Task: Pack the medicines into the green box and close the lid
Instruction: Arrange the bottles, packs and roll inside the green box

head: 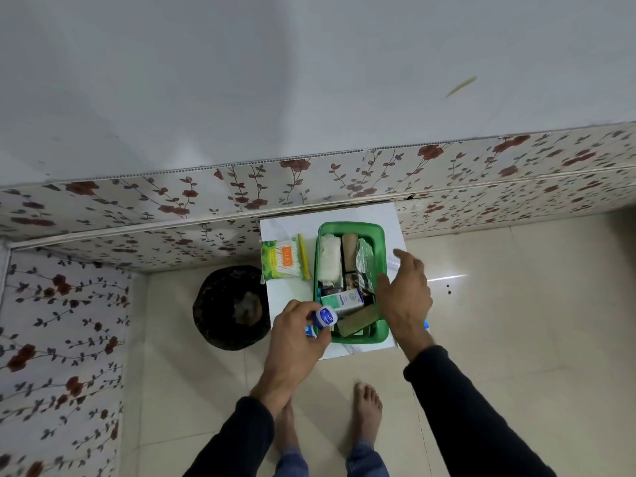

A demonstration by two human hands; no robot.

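The open green box (378,235) stands on a small white table (292,225). Inside lie a white gauze roll (329,258), a brown roll (349,249), a foil strip (365,258), a green-white medicine carton (344,300) and a brown carton (356,324). My left hand (296,339) is shut on a small blue-capped jar (325,316) at the box's near left corner. My right hand (404,294) hovers over the box's right rim, fingers spread, holding nothing. A pack of cotton buds (280,259) and a yellow stick (303,256) lie left of the box.
A black lined waste bin (230,308) stands on the floor left of the table. The flowered wall panel (172,208) runs behind the table and along the left. My bare feet (366,407) stand on the cream tiled floor in front. A blue-white item (426,325) peeks out behind my right wrist.
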